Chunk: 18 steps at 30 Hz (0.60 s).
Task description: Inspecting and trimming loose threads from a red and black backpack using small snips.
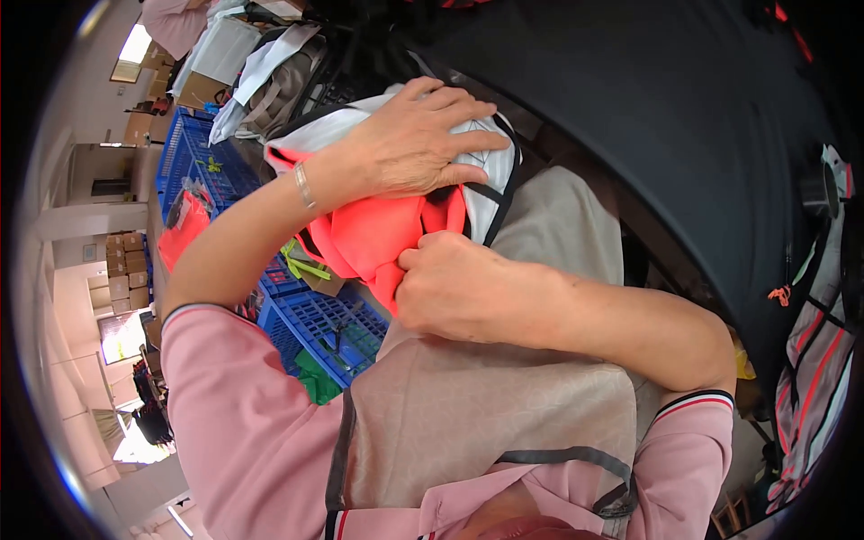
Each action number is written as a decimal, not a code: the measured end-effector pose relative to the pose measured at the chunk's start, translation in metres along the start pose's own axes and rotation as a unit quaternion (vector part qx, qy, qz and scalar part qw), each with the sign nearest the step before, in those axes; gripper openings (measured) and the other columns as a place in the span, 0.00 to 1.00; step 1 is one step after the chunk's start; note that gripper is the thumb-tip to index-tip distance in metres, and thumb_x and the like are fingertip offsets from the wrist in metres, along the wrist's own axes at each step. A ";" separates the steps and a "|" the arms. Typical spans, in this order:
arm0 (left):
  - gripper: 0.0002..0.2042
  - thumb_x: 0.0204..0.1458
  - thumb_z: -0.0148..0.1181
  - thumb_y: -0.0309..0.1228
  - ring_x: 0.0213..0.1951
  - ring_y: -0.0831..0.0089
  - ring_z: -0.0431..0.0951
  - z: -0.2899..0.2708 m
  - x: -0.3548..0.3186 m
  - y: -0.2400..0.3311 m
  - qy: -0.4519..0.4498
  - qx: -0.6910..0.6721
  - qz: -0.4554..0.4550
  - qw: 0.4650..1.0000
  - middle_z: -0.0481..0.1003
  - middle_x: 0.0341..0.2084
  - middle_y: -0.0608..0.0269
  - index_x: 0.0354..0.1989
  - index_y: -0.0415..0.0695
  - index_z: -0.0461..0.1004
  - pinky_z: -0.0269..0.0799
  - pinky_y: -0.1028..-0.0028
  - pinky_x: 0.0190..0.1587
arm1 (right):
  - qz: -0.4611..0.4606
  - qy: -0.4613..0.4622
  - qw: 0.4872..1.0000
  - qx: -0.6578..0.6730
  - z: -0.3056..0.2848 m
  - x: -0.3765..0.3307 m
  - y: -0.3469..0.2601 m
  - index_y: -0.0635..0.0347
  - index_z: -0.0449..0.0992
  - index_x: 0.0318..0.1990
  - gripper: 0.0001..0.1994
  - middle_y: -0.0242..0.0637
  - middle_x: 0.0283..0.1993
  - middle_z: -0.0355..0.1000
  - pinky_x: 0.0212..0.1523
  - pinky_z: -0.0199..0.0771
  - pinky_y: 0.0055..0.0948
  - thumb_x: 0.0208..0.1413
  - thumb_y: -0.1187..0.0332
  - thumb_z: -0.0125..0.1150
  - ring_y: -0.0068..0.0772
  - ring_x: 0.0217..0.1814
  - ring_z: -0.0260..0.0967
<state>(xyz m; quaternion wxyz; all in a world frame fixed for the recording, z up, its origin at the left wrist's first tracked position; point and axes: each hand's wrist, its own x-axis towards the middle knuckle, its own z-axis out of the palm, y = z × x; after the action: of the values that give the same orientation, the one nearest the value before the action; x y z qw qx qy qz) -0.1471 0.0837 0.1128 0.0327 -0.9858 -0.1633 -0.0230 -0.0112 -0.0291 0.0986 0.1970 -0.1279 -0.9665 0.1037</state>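
Observation:
A soft sewn piece of bright coral fabric [364,229] with light grey panels and black edging lies bunched over my lap. It may be a bag or garment part; its exact kind cannot be told. My left hand [423,139] rests across the grey panel [351,119], fingers spread and palm down. Closer to my body, my right hand [454,286] is closed on a fold of the coral fabric, its fingertips partly hidden. Beneath it, a beige apron [486,387] covers my lap.
Blue plastic crates [310,317] stand at my left, one holding green material [315,376]. A large black fabric-like surface [630,99] spans the right. Grey-and-coral pieces [814,360] are at far right. Another person's pink sleeve [174,25] shows at upper left, near stacked cloth.

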 end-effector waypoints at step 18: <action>0.19 0.62 0.46 0.46 0.44 0.45 0.79 0.084 -0.098 -0.152 -0.173 -0.037 -0.417 0.892 0.79 0.36 0.46 0.43 0.45 0.79 0.74 0.54 0.46 | 0.008 0.033 0.999 -0.021 -0.025 -0.045 -0.047 0.56 0.77 0.17 0.05 0.30 0.25 0.70 0.36 0.66 0.28 0.37 0.66 0.60 0.32 0.36 0.66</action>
<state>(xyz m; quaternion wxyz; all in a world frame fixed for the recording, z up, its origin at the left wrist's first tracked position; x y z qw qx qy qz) -0.2864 0.2020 0.0326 -0.0449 -0.8161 -0.5611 0.1308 0.0289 -0.0830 0.1172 0.2255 -0.1430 -0.9603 0.0804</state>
